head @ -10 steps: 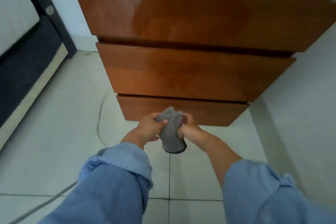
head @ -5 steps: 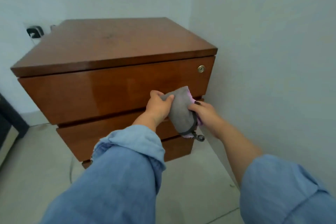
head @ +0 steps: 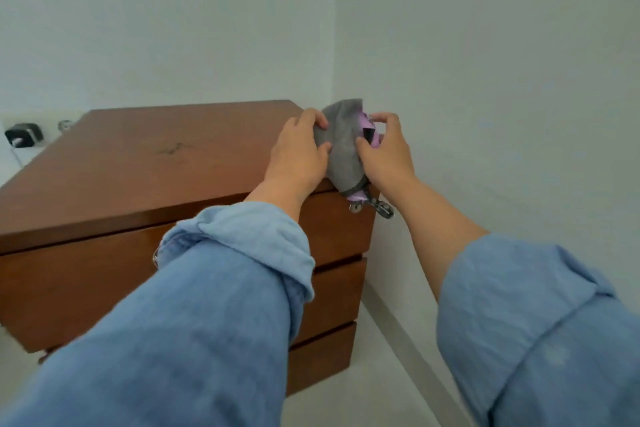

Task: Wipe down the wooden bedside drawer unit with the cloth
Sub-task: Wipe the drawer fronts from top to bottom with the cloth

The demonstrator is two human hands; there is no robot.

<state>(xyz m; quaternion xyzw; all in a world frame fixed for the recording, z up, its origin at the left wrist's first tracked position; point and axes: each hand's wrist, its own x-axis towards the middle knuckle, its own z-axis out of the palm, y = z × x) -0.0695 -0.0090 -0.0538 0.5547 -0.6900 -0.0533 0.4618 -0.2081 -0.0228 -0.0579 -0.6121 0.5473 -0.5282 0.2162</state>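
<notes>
The wooden bedside drawer unit (head: 145,166) stands in the room's corner, its three drawer fronts facing me. A grey cloth (head: 341,146) with a purple inner side lies bunched over the top's front right corner. My left hand (head: 299,152) grips the cloth's left side, thumb and fingers curled onto it. My right hand (head: 386,152) pinches its right edge. A small metal clip (head: 381,208) dangles from the cloth beside the top drawer's keyhole (head: 355,207).
White walls meet just behind the unit's right side, leaving a narrow gap. A black plug (head: 22,135) sits in a wall socket at the far left. Pale floor tiles (head: 363,374) and a skirting board run along the right.
Both hands have lifted the cloth from low in front of the drawers up onto the unit's top right corner. The view has risen from the floor to the top.
</notes>
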